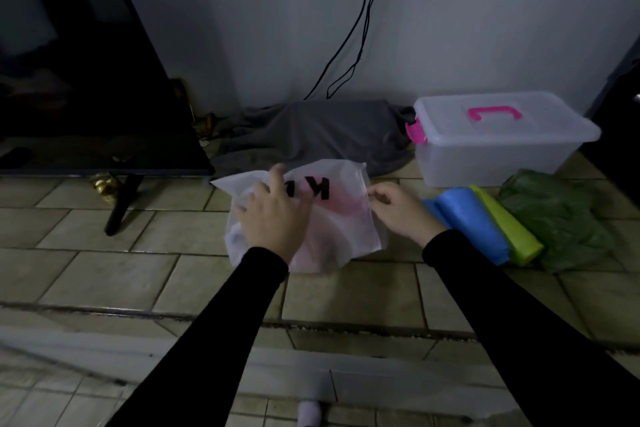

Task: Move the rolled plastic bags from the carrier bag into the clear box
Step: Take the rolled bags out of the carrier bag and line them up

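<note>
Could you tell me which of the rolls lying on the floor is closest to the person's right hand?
The blue roll: it lies right beside the right hand, with the lime-green roll beyond it.

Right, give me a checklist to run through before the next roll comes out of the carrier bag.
1. Carrier bag held by both hands: ok; left hand lies on it, right hand pinches its edge.
2. Bag mouth open: cannot tell.
3. Rolls remaining inside: cannot tell; only a pink tint shows through.
4. Clear box lid off: not ok; it is on.
5. Blue roll and yellow-green roll boxed: not ok; they lie on the floor.
</note>
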Demonstrator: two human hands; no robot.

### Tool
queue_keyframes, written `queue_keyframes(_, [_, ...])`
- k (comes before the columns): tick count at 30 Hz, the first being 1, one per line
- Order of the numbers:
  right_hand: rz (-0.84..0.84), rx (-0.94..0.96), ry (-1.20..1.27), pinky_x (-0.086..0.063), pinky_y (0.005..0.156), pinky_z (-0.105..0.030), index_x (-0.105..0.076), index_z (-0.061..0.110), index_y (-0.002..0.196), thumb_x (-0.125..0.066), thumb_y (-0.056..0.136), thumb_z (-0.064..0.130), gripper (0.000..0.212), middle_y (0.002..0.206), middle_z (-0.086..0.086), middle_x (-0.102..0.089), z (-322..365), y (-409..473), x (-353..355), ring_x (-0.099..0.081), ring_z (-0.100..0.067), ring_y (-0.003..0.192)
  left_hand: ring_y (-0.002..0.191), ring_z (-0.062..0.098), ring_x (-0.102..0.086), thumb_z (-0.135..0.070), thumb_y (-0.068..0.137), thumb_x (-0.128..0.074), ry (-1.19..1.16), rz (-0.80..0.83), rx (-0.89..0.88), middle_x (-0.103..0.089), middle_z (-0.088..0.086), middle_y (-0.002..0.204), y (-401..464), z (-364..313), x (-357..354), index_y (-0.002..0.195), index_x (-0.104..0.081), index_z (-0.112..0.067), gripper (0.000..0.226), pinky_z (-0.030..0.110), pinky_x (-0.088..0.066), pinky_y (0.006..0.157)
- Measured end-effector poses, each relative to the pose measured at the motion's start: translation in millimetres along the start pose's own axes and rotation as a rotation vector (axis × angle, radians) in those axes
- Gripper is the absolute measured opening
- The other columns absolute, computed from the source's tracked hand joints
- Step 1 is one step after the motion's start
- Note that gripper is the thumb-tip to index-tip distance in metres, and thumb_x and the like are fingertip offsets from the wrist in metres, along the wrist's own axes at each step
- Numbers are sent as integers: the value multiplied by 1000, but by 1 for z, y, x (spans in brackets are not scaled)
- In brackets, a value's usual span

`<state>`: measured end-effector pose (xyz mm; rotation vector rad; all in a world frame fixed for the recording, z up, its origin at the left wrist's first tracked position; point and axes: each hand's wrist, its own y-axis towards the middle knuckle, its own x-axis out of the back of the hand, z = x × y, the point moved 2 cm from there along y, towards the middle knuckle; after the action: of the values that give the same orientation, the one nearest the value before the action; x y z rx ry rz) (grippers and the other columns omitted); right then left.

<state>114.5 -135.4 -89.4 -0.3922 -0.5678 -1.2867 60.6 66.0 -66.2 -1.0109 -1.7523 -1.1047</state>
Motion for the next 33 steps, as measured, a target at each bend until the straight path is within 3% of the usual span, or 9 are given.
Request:
queue_keyframes(3, [116, 19, -15, -46, 98, -34, -63, 13, 121, -48, 94, 7, 32, 124, -5, -64, 2, 8, 1, -57, -19, 114, 106, 36, -45, -75, 79, -18, 181, 140, -11, -46, 10, 123, -11, -8, -19, 126, -45, -38, 65, 49, -39, 81])
queue_keyframes(6, [233, -33, -30, -43, 96, -25, -51, 14, 134, -62, 90, 18, 46, 131, -3, -59, -1, 11, 0, -55, -16, 118, 110, 33, -46, -61, 88, -38, 74, 150, 46, -44, 12, 121, -10, -4, -23, 130, -43, -32, 51, 45, -39, 89])
queue_keyframes(11, [220, -33, -298, -44, 82, -27, -57, 11, 125, -68, 84, 33, 48, 121, -5, -62, 3, 13, 1, -59, -21, 105, 112, 32, -45, -54, 93, -40, 8, 160, 41, -44, 11, 122, -11, -3, -25, 129, -43, -30, 44, 45, -38, 91])
queue_keyframes(17, [-37, -2, -197, -43, 64, -29, -57, 17, 92, -77, 73, 36, 34, 85, 2, -60, 16, -12, 20, -56, -16, 77, 105, 31, -44, -63, 79, -2, 128, 131, 9, -46, 5, 120, -11, 1, -37, 126, -46, -35, 71, 42, -38, 80])
queue_keyframes(21, [-244, -45, -142, -48, 63, -35, -46, 14, 93, -77, 68, 23, 42, 84, -2, -57, 11, -48, 31, -56, -22, 75, 111, 35, -46, -54, 93, -37, 48, 144, 59, -44, 15, 120, -11, -3, -33, 130, -44, -24, 48, 45, -38, 89])
queue_keyframes(23, [-309, -35, -89, -47, 63, -33, -48, 17, 102, -76, 68, 21, 45, 94, -5, -58, 5, -69, 27, -57, -23, 79, 112, 35, -45, -53, 93, -39, 36, 136, 56, -43, 16, 120, -13, -4, -30, 130, -44, -23, 48, 45, -37, 91])
queue_keyframes(26, [-271, -99, -277, -47, 79, -30, -51, 30, 125, -73, 74, 27, 55, 116, -2, -51, -8, -95, 10, -55, -20, 98, 114, 35, -45, -52, 93, -40, 6, 142, 62, -43, 16, 120, -13, -3, -30, 129, -44, -22, 47, 46, -37, 93])
queue_keyframes(30, [-319, -198, -466, -43, 79, -26, -52, 27, 129, -65, 83, 27, 48, 114, -3, -42, -16, -108, 2, -52, -20, 98, 110, 33, -43, -55, 87, -30, 82, 164, 12, -45, 10, 122, -9, 2, -37, 125, -45, -30, 48, 44, -38, 86])
queue_keyframes(33, [-340, -177, -538, -48, 80, -31, -51, 27, 128, -63, 84, 24, 46, 112, -5, -42, -18, -106, -2, -52, -21, 97, 111, 33, -44, -53, 90, -35, 43, 154, 18, -44, 11, 121, -10, 3, -37, 126, -43, -28, 45, 44, -38, 88])
